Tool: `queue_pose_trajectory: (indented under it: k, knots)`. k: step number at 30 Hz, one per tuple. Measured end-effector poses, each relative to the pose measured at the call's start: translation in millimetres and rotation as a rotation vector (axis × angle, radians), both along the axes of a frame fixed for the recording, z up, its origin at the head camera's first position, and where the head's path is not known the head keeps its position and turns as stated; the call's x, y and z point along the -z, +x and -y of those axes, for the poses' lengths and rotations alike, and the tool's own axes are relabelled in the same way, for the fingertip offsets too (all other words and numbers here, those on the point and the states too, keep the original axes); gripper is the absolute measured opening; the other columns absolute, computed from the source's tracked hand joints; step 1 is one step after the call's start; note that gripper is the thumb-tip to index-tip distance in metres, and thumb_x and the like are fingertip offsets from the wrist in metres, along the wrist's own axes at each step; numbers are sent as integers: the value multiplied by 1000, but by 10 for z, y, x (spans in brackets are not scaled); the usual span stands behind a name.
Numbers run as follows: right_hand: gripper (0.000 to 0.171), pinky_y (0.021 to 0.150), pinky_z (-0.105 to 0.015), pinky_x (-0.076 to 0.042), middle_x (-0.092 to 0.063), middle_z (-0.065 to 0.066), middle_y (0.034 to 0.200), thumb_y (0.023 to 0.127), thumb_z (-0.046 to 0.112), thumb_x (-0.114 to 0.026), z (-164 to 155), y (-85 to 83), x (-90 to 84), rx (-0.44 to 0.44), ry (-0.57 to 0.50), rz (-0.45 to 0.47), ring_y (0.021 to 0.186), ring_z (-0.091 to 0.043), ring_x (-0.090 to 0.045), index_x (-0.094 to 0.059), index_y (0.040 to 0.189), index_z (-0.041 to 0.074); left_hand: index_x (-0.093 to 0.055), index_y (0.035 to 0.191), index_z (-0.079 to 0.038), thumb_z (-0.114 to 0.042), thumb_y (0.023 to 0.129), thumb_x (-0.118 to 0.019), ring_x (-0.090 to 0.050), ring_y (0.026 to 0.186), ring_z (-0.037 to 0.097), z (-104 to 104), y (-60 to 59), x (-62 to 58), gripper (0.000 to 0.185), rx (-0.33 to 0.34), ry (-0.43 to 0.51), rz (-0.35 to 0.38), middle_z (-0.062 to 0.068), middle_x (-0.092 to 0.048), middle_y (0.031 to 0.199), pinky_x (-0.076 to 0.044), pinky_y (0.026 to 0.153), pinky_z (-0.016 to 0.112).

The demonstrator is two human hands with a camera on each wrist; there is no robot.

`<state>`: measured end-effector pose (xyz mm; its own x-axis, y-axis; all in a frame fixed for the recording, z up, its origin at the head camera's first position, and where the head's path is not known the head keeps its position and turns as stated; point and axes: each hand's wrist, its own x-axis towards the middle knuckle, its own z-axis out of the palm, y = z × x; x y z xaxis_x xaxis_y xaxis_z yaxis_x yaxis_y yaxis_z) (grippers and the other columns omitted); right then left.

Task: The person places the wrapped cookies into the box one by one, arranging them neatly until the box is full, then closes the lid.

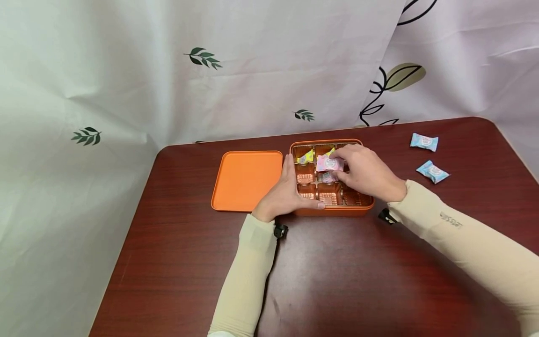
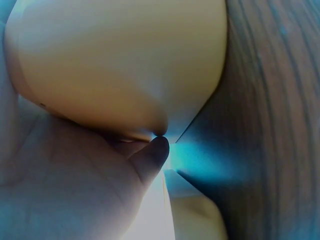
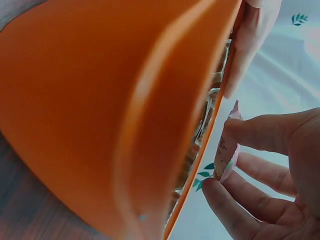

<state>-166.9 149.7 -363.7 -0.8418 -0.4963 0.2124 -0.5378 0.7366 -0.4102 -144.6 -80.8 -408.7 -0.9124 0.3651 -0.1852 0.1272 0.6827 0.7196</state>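
I see my right hand (image 1: 365, 174) over the middle of the orange rectangular compartment box (image 1: 332, 211), thumb and fingers pinching a pink plastic-wrapped sweet (image 1: 329, 163) just above the box's gold divided insert (image 1: 329, 194). The right wrist view confirms it: the pink wrapper (image 3: 228, 145) sits edge-on between my thumb and forefinger, beside the box's orange wall (image 3: 100, 115). My left hand (image 1: 287, 193) lies against the box's left side, fingers straight along the wall and the thumb laid along the near rim. Yellow-wrapped sweets (image 1: 306, 157) lie in the far compartments. The flat orange lid (image 1: 246, 179) rests just left of the box, touching or nearly so. Two blue-wrapped sweets (image 1: 424, 142) lie well apart from the box, toward the far right corner of the dark red wooden table (image 1: 337, 281).
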Motion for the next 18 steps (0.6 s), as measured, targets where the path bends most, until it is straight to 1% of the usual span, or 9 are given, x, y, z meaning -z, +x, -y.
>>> queue_pose_trajectory:
  k: [3, 6, 13, 18]
  knots:
    - [34, 91, -51, -47, -69, -20, 110, 85, 5, -76, 33, -4, -6, -10, 4, -2, 102, -35, -61, -69, 116, -5, 27, 156, -15, -61, 69, -86, 9, 152, 18, -10, 0, -1, 150, 0, -3, -3, 6, 26, 165, -22, 120, 41]
    - [34, 94, -51, -47, -69, -20, 110, 85, 5, -76, 82, -9, -12, -26, 5, -7, 105, -36, -61, -69, 116, -5, 26, 156, -15, -60, 69, -87, 8, 153, 19, -11, 0, 0, 149, -5, -5, -1, 6, 25, 165, -23, 119, 41]
    - [31, 85, -46, -50, -70, -16, 104, 84, 7, -78, 195, -1, -6, -42, 2, -3, 96, -31, -62, -71, 112, -3, 26, 156, -15, -59, 71, -86, 7, 153, 20, -7, -7, 3, 148, 6, -9, -2, 7, 26, 165, -25, 119, 42]
    - [31, 86, -47, -51, -71, -16, 104, 85, 6, -77, 251, 9, -7, -58, 5, 10, 97, -31, -62, -71, 114, -3, 26, 156, -14, -59, 71, -86, 3, 153, 22, -5, -9, 8, 148, 6, -13, -6, 8, 25, 165, -27, 118, 41]
